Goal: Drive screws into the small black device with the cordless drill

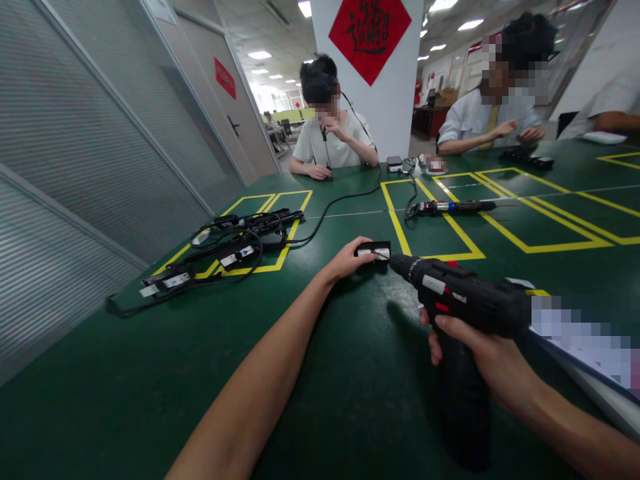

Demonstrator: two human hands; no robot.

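Observation:
My right hand (pixel 465 333) is wrapped round the grip of a black cordless drill (pixel 465 293) with red marks. The drill points left, and its thin bit ends at a small black box (pixel 381 247) with white labels; whether it touches cannot be made out. My left hand (pixel 353 257) is closed on the left end of that box and keeps it on the green table (pixel 320 373). What the box's far side looks like is hidden.
Black power strips with cords (pixel 240 247) lie at the left. A soldering-iron-like tool (pixel 455 207) lies beyond the drill. Papers (pixel 585 340) sit at the right edge. Across the table sit a person in a light shirt (pixel 350 137) and another person (pixel 465 130). Yellow tape marks rectangles.

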